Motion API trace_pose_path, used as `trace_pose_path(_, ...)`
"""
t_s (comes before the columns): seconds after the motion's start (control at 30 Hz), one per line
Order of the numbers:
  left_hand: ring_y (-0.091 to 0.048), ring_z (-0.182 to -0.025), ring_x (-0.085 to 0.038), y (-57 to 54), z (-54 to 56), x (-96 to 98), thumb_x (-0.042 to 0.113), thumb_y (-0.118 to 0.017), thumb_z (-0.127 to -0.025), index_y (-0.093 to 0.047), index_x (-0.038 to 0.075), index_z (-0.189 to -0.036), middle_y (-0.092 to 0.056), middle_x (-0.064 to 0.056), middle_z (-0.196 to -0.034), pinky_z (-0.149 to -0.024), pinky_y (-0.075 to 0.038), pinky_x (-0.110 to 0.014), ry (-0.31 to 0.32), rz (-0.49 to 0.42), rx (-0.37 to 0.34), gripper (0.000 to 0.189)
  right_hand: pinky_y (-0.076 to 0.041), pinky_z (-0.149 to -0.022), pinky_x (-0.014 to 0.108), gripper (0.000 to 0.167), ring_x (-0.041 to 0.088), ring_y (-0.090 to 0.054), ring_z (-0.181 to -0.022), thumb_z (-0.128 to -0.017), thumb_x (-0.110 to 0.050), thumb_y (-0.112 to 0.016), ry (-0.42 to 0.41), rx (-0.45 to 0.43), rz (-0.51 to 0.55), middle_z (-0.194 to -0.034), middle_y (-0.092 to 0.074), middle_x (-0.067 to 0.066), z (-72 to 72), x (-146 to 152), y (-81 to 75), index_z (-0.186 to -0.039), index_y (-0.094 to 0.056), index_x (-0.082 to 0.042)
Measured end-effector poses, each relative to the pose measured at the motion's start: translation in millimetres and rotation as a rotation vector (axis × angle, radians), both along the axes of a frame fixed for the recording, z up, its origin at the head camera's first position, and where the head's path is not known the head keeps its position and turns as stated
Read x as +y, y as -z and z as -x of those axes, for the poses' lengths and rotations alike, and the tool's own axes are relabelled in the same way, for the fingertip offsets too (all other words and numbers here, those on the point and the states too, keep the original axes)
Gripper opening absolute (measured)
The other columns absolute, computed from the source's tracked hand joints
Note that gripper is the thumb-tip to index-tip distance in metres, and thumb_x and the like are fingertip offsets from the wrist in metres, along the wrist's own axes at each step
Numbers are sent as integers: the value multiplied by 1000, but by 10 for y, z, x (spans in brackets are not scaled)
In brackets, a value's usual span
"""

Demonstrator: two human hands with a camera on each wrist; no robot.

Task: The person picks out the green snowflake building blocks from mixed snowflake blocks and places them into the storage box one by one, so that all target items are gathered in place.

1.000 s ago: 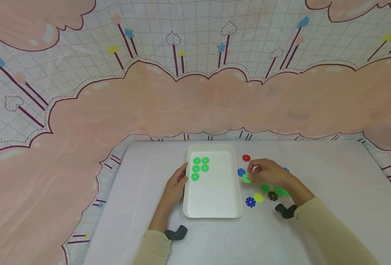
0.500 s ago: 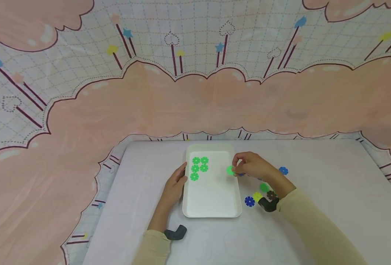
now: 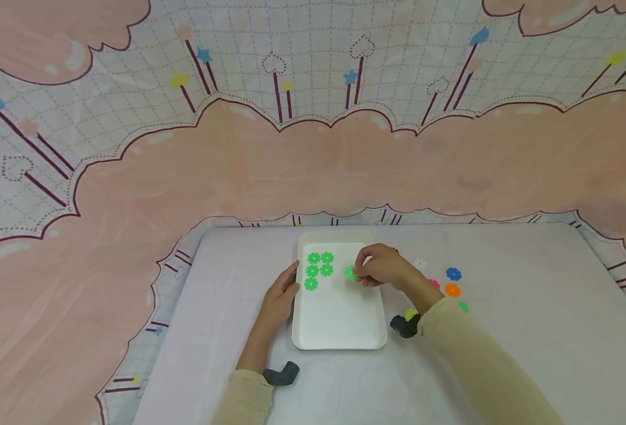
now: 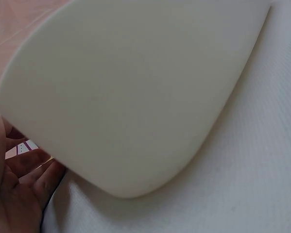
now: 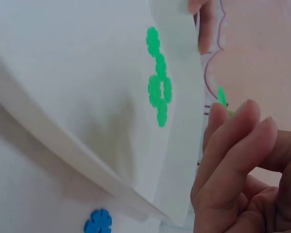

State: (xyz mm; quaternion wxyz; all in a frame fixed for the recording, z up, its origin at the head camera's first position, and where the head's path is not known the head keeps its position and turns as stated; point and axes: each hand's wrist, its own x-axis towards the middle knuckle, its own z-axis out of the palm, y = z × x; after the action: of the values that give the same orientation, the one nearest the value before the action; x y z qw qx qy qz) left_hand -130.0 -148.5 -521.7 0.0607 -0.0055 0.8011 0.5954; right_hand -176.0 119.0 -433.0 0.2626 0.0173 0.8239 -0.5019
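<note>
My right hand pinches a green snowflake disc between thumb and fingertips, above the right part of the white tray. In the right wrist view only a thin edge of that disc shows past the fingers. Several green snowflake discs lie inside the tray at its upper left, in two columns. At the tray's left side my left hand holds the rim; in the left wrist view its fingers curl at the tray's edge, partly hidden by it.
Right of the tray, loose discs lie on the white table: blue, orange, green, white, pink and yellow. My right arm hides others. A patterned cloth hangs behind.
My right hand has picked a green disc from the loose ones on the table and carried it left, over the tray's rim. My left hand has stayed at the tray's side.
</note>
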Motion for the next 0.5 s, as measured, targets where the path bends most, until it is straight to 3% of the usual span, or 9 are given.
trace_pose_path(0.33, -43, -149, -28, 24, 0, -6, 20, -50, -105, -45, 34, -154, -47, -1, -158, -122, -33, -55, 0, -4, -5, 51, -64, -67, 32, 12, 12, -66, -56, -93, -10, -73, 13, -19, 16, -74, -68, 8, 2, -196, 73, -94, -65, -2)
trace_pose_path(0.5, -43, -149, -28, 14, 1, 2, 21, -50, -105, -45, 35, -153, -47, 0, -159, -122, -34, -54, -12, 13, -11, 51, -62, -62, 27, 13, 13, -67, -56, -92, -10, -74, 26, -38, 21, -75, -69, 9, 24, -273, 134, -95, -65, -2)
